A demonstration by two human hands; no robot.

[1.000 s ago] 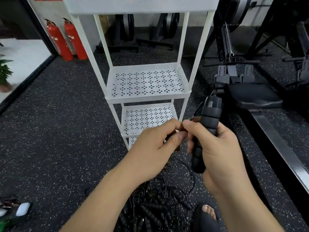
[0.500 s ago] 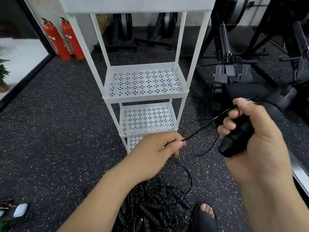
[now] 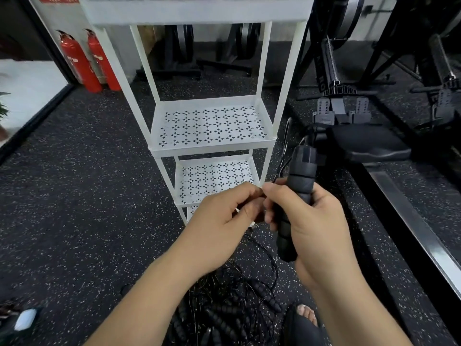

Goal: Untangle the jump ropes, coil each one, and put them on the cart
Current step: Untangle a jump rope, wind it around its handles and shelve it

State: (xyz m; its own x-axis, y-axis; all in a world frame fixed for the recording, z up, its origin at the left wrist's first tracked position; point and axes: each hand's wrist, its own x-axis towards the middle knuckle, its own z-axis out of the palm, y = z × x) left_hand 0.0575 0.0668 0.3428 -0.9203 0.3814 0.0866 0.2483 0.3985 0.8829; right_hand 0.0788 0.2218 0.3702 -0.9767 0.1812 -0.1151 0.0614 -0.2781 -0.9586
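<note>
My right hand [image 3: 314,221] grips a black ribbed jump rope handle [image 3: 298,193] upright, thin black cord looping from its top. My left hand [image 3: 224,216] pinches that cord right beside my right forefinger. A tangled heap of black jump ropes [image 3: 224,313] with several ribbed handles lies on the floor below my arms. The white cart [image 3: 212,143] with perforated shelves stands just ahead of my hands; the shelves in view hold nothing.
A rowing machine with a black seat [image 3: 366,143] and a metal rail [image 3: 411,221] runs along the right. Two red fire extinguishers [image 3: 87,61] stand at the back left. My sandalled foot [image 3: 304,318] is beside the heap. Speckled black rubber floor lies to the left.
My right hand swung out to the right, drawing cord through my left fingers, then came back. Both hands now meet again in front of the cart, handle upright.
</note>
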